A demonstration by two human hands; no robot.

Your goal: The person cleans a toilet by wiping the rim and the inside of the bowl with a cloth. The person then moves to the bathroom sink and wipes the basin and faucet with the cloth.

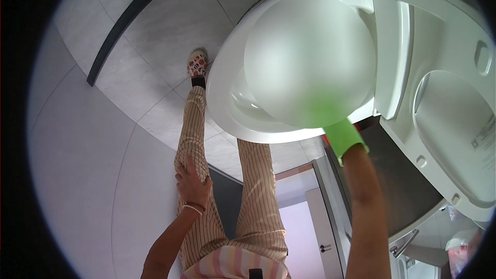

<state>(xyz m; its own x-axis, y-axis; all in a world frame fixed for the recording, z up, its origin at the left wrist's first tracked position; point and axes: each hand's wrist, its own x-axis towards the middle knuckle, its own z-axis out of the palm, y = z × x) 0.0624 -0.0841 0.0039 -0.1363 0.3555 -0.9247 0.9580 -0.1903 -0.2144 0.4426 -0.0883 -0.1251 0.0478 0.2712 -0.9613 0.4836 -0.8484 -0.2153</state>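
The green glove [345, 142] covers the right hand [326, 107] and crosses the near edge of the white toilet bowl [221, 80], close to the hinge end of the rim. It looks like soft, bendy rubber, light and probably slippery when wet; its loose cuff, flaring around the wrist, seems the best place to take hold of it. The bowl looks like hard, glossy ceramic, heavy and likely fixed in place, smooth enough for a wet grip to slide and liable to chip under a hard knock.

The raised seat [408, 157] stands beyond the hinge end and appears to be stiff, light plastic, best gripped by its outer edge. The lid [449, 106] shows through its opening.

The hands are well apart. The left hand lies bare, fingers spread, on the striped trousers [258, 186] near the knee; the left hand [193, 183] grips nothing.

A pale round blur covers most of the bowl's inside and swallows the gloved fingers, so I cannot tell whether they are closed, or on what. A red edge behind the glove is mostly hidden. The seat's far side is cut off by the dark rim of the view.
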